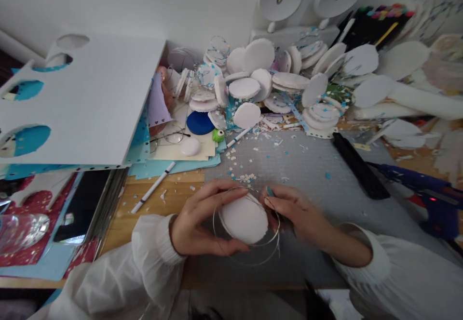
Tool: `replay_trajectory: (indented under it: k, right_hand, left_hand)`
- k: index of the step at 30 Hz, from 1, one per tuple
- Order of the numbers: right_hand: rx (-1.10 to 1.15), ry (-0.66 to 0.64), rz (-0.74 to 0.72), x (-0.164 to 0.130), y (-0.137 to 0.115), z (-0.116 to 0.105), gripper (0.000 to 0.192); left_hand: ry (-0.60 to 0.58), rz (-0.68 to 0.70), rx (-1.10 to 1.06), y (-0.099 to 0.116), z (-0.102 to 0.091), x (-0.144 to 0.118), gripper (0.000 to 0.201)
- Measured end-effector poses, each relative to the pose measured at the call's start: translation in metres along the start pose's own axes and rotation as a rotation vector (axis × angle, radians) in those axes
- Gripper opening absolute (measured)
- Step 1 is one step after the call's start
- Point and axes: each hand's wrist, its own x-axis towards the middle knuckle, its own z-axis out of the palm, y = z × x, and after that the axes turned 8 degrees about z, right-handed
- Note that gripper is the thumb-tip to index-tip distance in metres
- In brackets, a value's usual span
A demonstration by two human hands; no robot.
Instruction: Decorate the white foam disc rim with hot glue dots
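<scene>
A white foam disc sits between both hands just above the grey cutting mat. My left hand grips the disc's left edge with thumb under and fingers over it. My right hand pinches the disc's right side and a thin loop of wire that circles the disc. A small teal tip shows at my right fingertips. Both sleeves are white.
A heap of white foam discs fills the back of the desk. A white punched board lies left, glasses and a white pen beside it. A black bar and a blue glue gun lie right.
</scene>
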Motion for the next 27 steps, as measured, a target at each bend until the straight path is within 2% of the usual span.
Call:
replay_trajectory:
  k: [9, 12, 14, 16, 18, 20, 23, 27]
  right_hand:
    - [-0.104, -0.025, -0.021, 0.001, -0.002, 0.000, 0.034]
    - [-0.079, 0.023, -0.002, 0.000, -0.004, -0.003, 0.035]
    - [-0.083, 0.139, -0.076, 0.001, -0.005, -0.010, 0.035]
    - [-0.161, 0.313, -0.250, 0.003, -0.008, -0.019, 0.036]
    - [-0.314, 0.487, -0.415, 0.004, -0.010, -0.028, 0.036]
    - [-0.485, 0.597, -0.500, 0.004, -0.013, -0.035, 0.033]
    - [-0.640, 0.607, -0.553, 0.003, -0.017, -0.040, 0.027]
    - [-0.681, 0.539, -0.616, 0.004, -0.015, -0.040, 0.026]
  left_hand:
    - [-0.029, -0.014, -0.013, -0.002, -0.001, -0.002, 0.080]
    - [-0.046, -0.035, -0.001, -0.004, -0.002, -0.003, 0.082]
    - [-0.078, -0.016, -0.001, -0.007, -0.004, -0.003, 0.085]
    - [-0.133, 0.020, 0.005, -0.011, -0.005, -0.003, 0.087]
    - [-0.181, 0.074, 0.045, -0.015, -0.007, -0.002, 0.085]
    - [-0.226, 0.124, 0.105, -0.019, -0.007, -0.001, 0.082]
    - [-0.299, 0.149, 0.174, -0.024, -0.006, -0.002, 0.076]
    - [-0.372, 0.130, 0.204, -0.028, -0.005, -0.004, 0.071]
